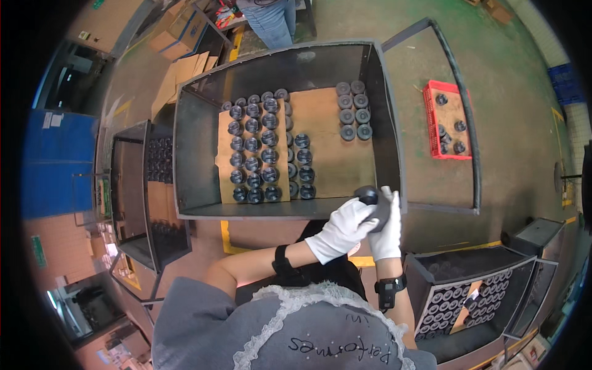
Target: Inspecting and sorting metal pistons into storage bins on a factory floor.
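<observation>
The left hand (346, 227) and the right hand (388, 237), both white-gloved, grasp a dark rounded part (382, 211) between them, above the near right corner of a grey metal bin (290, 209). The gloves cover much of it, so it may be more than one piece. Inside the bin, dark cylindrical parts (269, 139) stand in rows on a cardboard sheet (225, 145) at left, which partly hides others beneath; a separate group (354, 115) stands at the far right. Beyond the right wall, a hinged metal frame (467, 117) crosses the edge of a red crate (430, 117) holding similar parts. Other loaded bins stand left (132, 185) and lower right (524, 277); a person in jeans (271, 23) stands past the far wall.
</observation>
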Action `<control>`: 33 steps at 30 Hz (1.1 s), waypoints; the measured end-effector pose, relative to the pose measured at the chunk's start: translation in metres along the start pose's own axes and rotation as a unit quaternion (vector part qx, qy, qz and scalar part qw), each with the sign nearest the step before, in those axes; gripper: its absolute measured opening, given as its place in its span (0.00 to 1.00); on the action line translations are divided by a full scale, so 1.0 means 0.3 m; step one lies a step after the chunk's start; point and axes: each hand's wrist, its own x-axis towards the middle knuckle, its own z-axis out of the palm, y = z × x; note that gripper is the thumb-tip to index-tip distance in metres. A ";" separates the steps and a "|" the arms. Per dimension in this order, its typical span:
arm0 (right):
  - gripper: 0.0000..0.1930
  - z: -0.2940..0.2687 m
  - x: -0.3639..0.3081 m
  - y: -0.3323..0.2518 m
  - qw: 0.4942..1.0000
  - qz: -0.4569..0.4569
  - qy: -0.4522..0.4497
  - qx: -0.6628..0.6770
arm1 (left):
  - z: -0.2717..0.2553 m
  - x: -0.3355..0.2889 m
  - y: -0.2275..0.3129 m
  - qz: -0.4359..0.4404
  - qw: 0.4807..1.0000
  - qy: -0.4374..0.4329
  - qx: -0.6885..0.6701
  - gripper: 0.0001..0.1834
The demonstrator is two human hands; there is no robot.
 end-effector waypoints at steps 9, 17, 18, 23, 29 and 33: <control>0.14 -0.387 0.597 0.251 0.511 -0.349 0.085 -0.781 | 0.084 0.252 -0.912 -0.304 0.896 -0.321 0.022 0.24; 0.05 -0.484 0.667 0.223 0.479 -0.282 0.077 -0.828 | 0.494 0.111 -1.655 -0.283 0.901 -0.310 0.112 0.12; 0.05 -0.475 0.669 0.216 0.471 -0.289 0.070 -0.830 | 0.556 0.067 -1.695 -0.278 0.899 -0.320 0.111 0.12; 0.06 -0.486 0.669 0.232 0.489 -0.254 0.074 -0.831 | 0.795 -0.131 -1.795 -0.351 0.827 -0.418 0.137 0.21; 0.05 -0.485 0.666 0.218 0.473 -0.280 0.087 -0.831 | 0.917 -0.211 -1.770 -0.349 0.804 -0.459 0.143 0.20; 0.05 -0.497 0.672 0.220 0.488 -0.277 0.090 -0.823 | 0.912 -0.081 -1.786 -0.303 0.759 -0.534 0.217 0.20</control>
